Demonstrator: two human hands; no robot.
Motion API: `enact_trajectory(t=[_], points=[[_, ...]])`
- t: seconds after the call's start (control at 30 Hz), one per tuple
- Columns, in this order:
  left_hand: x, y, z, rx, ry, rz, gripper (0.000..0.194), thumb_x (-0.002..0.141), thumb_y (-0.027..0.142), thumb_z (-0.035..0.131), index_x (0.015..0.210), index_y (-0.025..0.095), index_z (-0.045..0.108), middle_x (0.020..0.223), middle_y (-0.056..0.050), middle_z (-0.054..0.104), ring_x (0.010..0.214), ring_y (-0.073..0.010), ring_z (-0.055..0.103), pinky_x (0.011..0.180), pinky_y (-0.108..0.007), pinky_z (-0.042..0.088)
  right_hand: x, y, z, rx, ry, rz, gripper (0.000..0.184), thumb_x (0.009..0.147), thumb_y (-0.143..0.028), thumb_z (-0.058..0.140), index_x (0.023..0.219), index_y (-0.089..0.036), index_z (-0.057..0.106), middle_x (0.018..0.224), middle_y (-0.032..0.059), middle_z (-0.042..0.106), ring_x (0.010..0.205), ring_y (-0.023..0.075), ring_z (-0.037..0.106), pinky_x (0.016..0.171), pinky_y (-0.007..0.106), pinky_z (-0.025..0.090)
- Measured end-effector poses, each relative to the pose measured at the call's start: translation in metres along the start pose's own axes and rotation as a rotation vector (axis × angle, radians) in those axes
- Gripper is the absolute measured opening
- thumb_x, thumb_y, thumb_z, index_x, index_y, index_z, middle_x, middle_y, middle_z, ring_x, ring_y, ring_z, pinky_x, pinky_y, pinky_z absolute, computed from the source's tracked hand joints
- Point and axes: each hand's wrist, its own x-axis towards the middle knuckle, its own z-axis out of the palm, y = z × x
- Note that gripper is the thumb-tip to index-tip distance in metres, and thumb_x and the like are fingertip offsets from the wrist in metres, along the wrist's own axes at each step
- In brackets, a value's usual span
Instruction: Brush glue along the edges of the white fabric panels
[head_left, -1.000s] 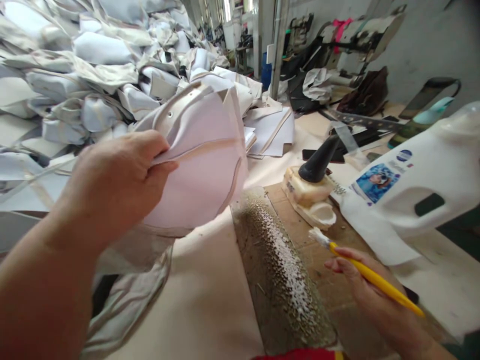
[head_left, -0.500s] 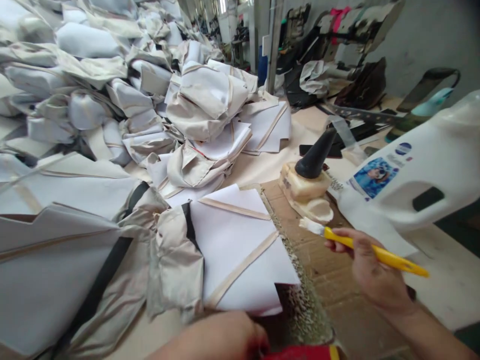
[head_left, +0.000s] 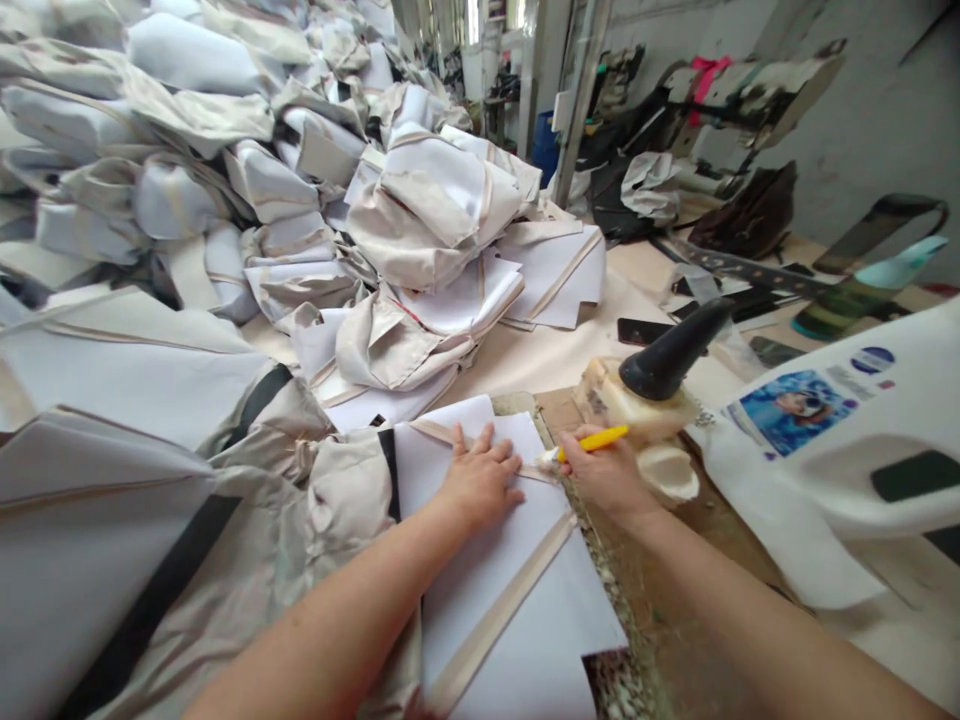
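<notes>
My left hand (head_left: pixel 480 480) lies flat with fingers spread on a white cut piece (head_left: pixel 510 580) that has beige tape strips across it. My right hand (head_left: pixel 604 475) grips a yellow-handled brush (head_left: pixel 592 440), its bristles touching the piece's upper right corner by the beige strip. The piece rests partly on a glue-crusted board (head_left: pixel 622 680) at the table's front.
A cream glue pot with a black cone (head_left: pixel 660 385) sits just beyond the brush. A big white jug (head_left: pixel 840 450) lies on its side at right. Heaps of white and beige pieces (head_left: pixel 225 200) fill the left and back. Sewing machines (head_left: pixel 720 90) stand behind.
My left hand let go of the lifted piece, then came down flat on a new white piece. My right hand moved the brush left onto that piece's corner.
</notes>
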Motion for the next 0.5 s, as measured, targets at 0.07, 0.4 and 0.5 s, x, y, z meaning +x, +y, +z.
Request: enact_trajectory(t=[0.07,0.4,0.5], points=[[-0.001,-0.001,0.003,-0.028,0.046,0.01,0.046,0.082,0.051,0.05,0.123,0.028,0.05,0.135,-0.003,0.046,0.135,-0.033,0.018,0.099,-0.072,-0.002,0.023,0.007,0.015,-0.073,0.007,-0.008,0.031,0.08,-0.041,0.05,0.058,-0.019,0.05,0.052,-0.0002,0.057,0.047,0.0145,0.057,0.048,0.024,0.044],[-0.002,-0.004,0.007,-0.145,0.095,-0.004,0.04,0.082,0.045,0.053,0.118,0.029,0.054,0.131,-0.004,0.049,0.134,-0.0311,0.02,0.102,-0.066,-0.01,0.062,0.001,0.041,-0.246,0.038,-0.07,0.028,0.08,-0.036,0.045,0.059,-0.02,0.052,0.051,-0.0004,0.058,0.052,0.0147,0.057,0.055,0.024,0.041],[-0.002,-0.005,0.012,-0.164,0.114,-0.003,0.04,0.081,0.046,0.054,0.117,0.028,0.054,0.132,-0.004,0.048,0.134,-0.0306,0.021,0.103,-0.064,-0.011,0.033,0.005,0.024,-0.262,-0.035,-0.071,0.029,0.078,-0.037,0.047,0.054,-0.021,0.05,0.044,-0.0017,0.054,0.044,0.014,0.053,0.048,0.024,0.039]])
